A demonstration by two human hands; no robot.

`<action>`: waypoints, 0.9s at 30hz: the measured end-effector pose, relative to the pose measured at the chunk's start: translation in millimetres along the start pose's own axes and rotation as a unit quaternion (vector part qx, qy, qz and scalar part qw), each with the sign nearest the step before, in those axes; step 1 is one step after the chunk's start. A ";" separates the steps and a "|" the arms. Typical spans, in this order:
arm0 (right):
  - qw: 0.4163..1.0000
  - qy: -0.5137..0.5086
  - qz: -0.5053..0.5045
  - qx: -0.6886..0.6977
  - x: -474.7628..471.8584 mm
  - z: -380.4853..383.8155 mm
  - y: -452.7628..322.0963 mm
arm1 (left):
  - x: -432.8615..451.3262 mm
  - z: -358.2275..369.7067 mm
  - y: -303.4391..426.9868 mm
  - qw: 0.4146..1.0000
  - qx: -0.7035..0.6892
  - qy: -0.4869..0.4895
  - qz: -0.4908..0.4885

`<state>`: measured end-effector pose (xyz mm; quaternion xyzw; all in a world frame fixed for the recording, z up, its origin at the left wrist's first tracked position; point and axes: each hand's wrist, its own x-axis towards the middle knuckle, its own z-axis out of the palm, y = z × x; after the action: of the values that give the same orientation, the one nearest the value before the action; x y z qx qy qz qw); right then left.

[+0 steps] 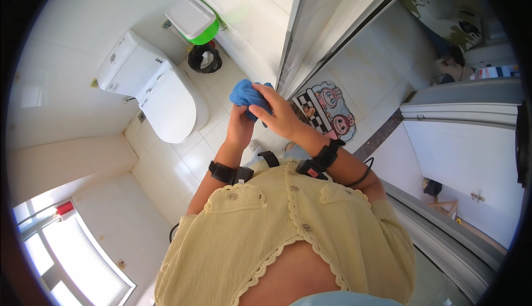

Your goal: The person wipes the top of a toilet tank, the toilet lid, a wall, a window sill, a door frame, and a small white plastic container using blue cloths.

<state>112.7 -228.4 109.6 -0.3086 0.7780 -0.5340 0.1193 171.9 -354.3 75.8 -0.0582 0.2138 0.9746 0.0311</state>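
A bunched blue cloth is held between both hands in front of my chest. My left hand grips it from below, with the thumb up against the folds. Across its right side lie the fingers of my right hand, the thumb pressed on the near face. The cloth hangs over the tiled floor, between the white toilet and the frame of a sliding door. Its underside is hidden by my hands.
The toilet lid is down. A black-lined waste bin holding white paper stands beyond it, below a green-and-white lidded box. A cartoon-printed mat lies past the door frame. At lower left is a bright window.
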 end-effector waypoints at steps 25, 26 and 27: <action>0.939 0.190 -0.274 -0.085 53.1 -224.9 -18.6 | 93.4 119.0 -36.9 0.692 0.401 0.271 0.536; 0.953 0.147 -0.246 -0.101 52.9 -234.7 -15.2 | 99.2 124.5 -32.0 0.658 0.416 0.264 0.569; 0.952 0.135 -0.256 -0.100 56.4 -244.5 -2.1 | 105.7 131.7 -25.5 0.625 0.430 0.252 0.601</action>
<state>-56.6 -78.1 217.8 -0.4327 0.7309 -0.5032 -0.1592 56.0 -272.0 170.7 -0.1397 0.5957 0.5210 -0.5951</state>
